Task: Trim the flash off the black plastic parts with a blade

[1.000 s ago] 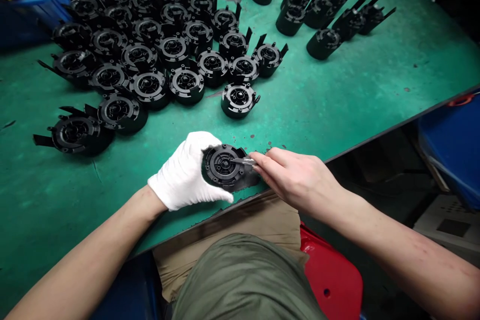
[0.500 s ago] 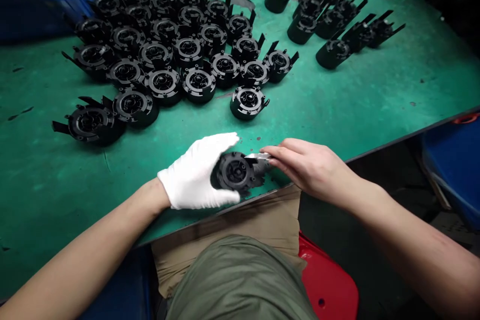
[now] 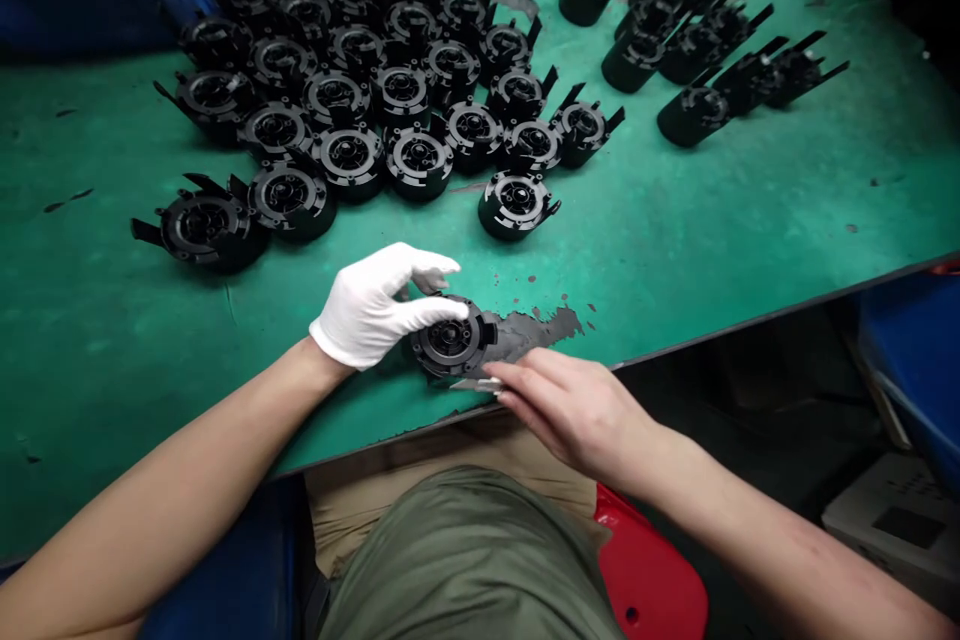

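My left hand (image 3: 371, 305), in a white glove, grips a black round plastic housing (image 3: 452, 345) near the front edge of the table. Its thumb lies across the top of the rim, and the other fingers curve behind the far side. In my bare right hand (image 3: 577, 410) is a small knife (image 3: 478, 384), pinched between thumb and fingers. The silver blade lies along the near side of the housing, pointing left. Most of the knife's handle is hidden in the fingers. A dark worn patch (image 3: 536, 330) marks the table to the right of the housing.
Several similar black housings (image 3: 346, 160) stand grouped on the green table (image 3: 720, 250), one (image 3: 517, 205) slightly in front. Taller black parts (image 3: 694, 113) stand at the back right. A blue bin (image 3: 105, 5) sits at the back left, and a red stool (image 3: 652, 560) is below.
My right hand and the knife have moved from the housing's far right side to its near side. My left hand has turned, bringing its thumb over the rim. The view has shifted slightly.
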The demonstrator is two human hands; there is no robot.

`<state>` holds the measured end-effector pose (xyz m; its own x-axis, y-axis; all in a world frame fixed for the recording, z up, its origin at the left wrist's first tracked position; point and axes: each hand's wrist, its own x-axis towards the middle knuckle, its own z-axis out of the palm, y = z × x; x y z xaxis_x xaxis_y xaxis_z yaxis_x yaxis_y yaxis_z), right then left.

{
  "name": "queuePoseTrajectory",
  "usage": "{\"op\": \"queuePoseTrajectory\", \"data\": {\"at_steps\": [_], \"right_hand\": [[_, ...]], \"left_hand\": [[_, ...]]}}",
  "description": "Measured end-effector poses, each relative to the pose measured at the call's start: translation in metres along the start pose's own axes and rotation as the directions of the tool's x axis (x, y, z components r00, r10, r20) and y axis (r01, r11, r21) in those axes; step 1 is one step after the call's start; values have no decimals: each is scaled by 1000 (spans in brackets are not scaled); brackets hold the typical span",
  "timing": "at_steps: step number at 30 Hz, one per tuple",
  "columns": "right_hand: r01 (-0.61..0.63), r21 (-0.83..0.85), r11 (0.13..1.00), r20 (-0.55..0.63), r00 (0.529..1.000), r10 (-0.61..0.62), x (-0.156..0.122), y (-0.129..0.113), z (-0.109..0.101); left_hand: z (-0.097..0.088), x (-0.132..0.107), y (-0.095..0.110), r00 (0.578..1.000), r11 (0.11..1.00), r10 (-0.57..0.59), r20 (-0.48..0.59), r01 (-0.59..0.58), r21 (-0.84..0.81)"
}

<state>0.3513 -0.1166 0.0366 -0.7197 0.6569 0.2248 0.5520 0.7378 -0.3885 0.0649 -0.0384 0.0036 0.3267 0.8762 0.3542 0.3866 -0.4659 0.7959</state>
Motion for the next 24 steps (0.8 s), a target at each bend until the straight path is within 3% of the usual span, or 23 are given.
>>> {"op": "queuePoseTrajectory", "data": {"at_steps": [2,3,5,9,12,17,24], "right_hand": [[27,36,999,-13,1000,-27,2,-3,2],[32,47,998,-23,999,-31,4,-1,1],[23,15,1000,-40,999,-22,9,11,-9],[52,-265,963,13,999,-50,23,48,-36],[149,-357,922,103,987,-120,36,63,-47],[284,-364,887,182,956,-231,49,63,-41],[268,-364,892,218,956,-199,49,65,-38]], "left_hand": [[-1,0,-2,993,995,-42,-106,32,-98],[-1,1,-2,994,990,-28,-107,12,-141],[0,1,-1,999,984,48,-9,-49,-168],[0,3,4,972,991,131,197,-121,-61],[-4,4,3,964,987,158,214,-153,-39],[-2,5,-2,918,954,298,263,-275,-121],[7,8,7,910,983,184,372,-170,-71]]}}
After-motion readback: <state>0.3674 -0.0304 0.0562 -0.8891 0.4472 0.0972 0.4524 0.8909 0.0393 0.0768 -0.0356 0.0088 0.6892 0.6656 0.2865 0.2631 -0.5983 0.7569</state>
